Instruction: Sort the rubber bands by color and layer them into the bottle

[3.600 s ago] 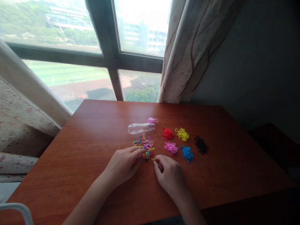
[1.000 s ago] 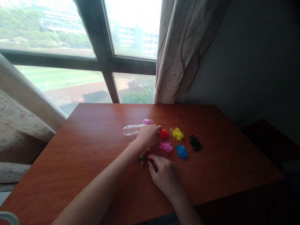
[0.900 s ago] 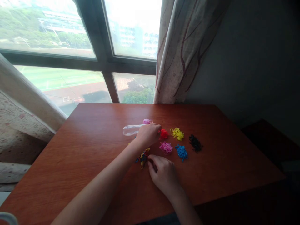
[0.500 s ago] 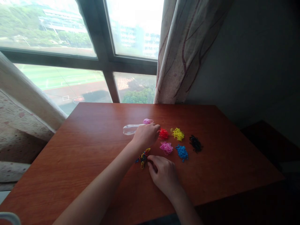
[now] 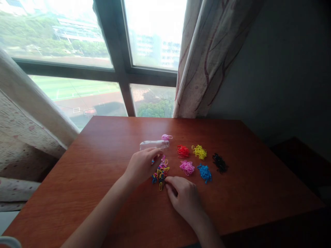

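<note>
A mixed pile of small coloured rubber bands (image 5: 162, 171) lies on the table between my hands. My left hand (image 5: 142, 166) is over the pile's upper left side, thumb and fingers apart, with nothing visible held in them. At the pile's right edge, my right hand (image 5: 184, 194) has its thumb and index finger pinched together at a dark rubber band. Sorted heaps lie to the right: red bands (image 5: 183, 151), yellow bands (image 5: 199, 152), pink bands (image 5: 187, 167), blue bands (image 5: 204, 173) and black bands (image 5: 219, 163).
Behind my left hand, a clear bottle (image 5: 153, 144) lies on its side, with a pink cap (image 5: 166, 137) just beyond its mouth. The wooden table (image 5: 103, 151) reaches to a window with curtains (image 5: 199, 62). A white curved object (image 5: 10, 241) shows at the lower left corner.
My left hand has moved from beside the red heap back left to the mixed pile, uncovering the bottle's mouth. My right hand stays at the pile. The view has shifted slightly.
</note>
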`<state>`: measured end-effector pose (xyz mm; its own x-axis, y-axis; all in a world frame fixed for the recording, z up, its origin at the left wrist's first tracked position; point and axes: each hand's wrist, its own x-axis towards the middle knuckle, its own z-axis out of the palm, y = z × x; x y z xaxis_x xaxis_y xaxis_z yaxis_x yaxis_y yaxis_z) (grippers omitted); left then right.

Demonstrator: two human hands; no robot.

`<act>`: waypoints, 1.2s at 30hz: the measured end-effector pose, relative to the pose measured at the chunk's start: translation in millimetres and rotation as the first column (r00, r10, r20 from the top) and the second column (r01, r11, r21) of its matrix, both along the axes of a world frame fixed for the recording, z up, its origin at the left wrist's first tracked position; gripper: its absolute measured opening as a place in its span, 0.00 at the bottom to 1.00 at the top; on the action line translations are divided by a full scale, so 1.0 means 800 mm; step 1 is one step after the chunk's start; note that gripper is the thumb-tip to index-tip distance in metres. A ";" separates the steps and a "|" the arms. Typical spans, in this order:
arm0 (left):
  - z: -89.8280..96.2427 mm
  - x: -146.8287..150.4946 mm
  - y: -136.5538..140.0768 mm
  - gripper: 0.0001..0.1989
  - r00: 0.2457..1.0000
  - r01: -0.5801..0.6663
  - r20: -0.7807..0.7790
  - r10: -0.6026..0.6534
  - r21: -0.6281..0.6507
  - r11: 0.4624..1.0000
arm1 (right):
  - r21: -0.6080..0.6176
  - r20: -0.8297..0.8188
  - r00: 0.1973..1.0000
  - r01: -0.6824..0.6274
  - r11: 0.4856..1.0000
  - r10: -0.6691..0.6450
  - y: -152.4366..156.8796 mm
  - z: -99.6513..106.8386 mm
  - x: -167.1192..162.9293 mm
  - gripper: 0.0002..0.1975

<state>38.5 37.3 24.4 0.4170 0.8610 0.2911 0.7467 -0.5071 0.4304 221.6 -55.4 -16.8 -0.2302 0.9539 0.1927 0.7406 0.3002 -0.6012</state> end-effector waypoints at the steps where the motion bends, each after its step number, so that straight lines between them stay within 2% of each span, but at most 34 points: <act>1: -0.004 -0.004 -0.002 0.08 0.999 -0.001 0.036 0.001 -0.002 1.000 | 0.001 0.002 1.000 0.000 1.000 0.000 0.000 0.000 0.000 0.09; 5: -0.012 -0.017 -0.006 0.09 0.988 -0.037 0.150 0.036 0.003 0.999 | 0.005 0.023 1.000 0.000 1.000 -0.001 0.000 0.003 0.000 0.06; 12: -0.008 -0.027 -0.006 0.09 0.983 -0.067 0.173 0.064 0.017 0.998 | 0.014 0.020 1.000 0.003 1.000 -0.003 -0.003 0.005 0.000 0.07; 16: -0.010 -0.026 -0.011 0.08 0.989 -0.037 0.145 0.033 0.027 0.999 | 0.029 -0.070 0.997 0.036 0.999 -0.033 -0.020 0.003 0.005 0.08; 19: -0.012 -0.024 -0.015 0.08 0.992 -0.007 0.124 0.006 0.005 1.000 | 0.029 -0.185 0.974 0.137 0.990 -0.129 -0.034 0.002 0.029 0.11; 20: -0.012 -0.024 -0.016 0.09 0.993 0.003 0.118 -0.003 0.000 1.000 | 0.020 -0.221 0.956 0.203 0.979 -0.194 -0.036 0.001 0.044 0.12; 22: -0.013 -0.023 -0.018 0.09 0.994 0.027 0.109 -0.026 -0.004 1.000 | -0.010 -0.271 0.883 0.395 0.919 -0.383 -0.037 -0.002 0.082 0.13; 25: -0.013 -0.022 -0.018 0.09 0.994 0.053 0.097 -0.053 0.002 0.999 | -0.040 -0.273 0.723 0.650 0.759 -0.634 -0.029 -0.010 0.151 0.18; 28: -0.012 -0.021 -0.018 0.10 0.995 0.056 0.079 -0.057 0.015 0.998 | -0.065 -0.226 0.607 0.771 0.633 -0.762 -0.016 -0.023 0.208 0.22; 31: -0.011 -0.021 -0.018 0.10 0.996 0.060 0.070 -0.062 0.025 0.998 | -0.081 -0.222 0.586 0.786 0.613 -0.780 -0.004 -0.033 0.236 0.24; 36: -0.009 -0.023 -0.017 0.10 0.995 0.056 0.086 -0.059 0.035 0.998 | -0.072 -0.204 0.593 0.785 0.616 -0.779 0.016 -0.036 0.237 0.24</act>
<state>20.2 23.8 17.1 0.4370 0.8260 0.3560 0.6765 -0.5627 0.4752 411.5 -42.3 -45.6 0.6470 0.7442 0.1661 0.5649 -0.3216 -0.7599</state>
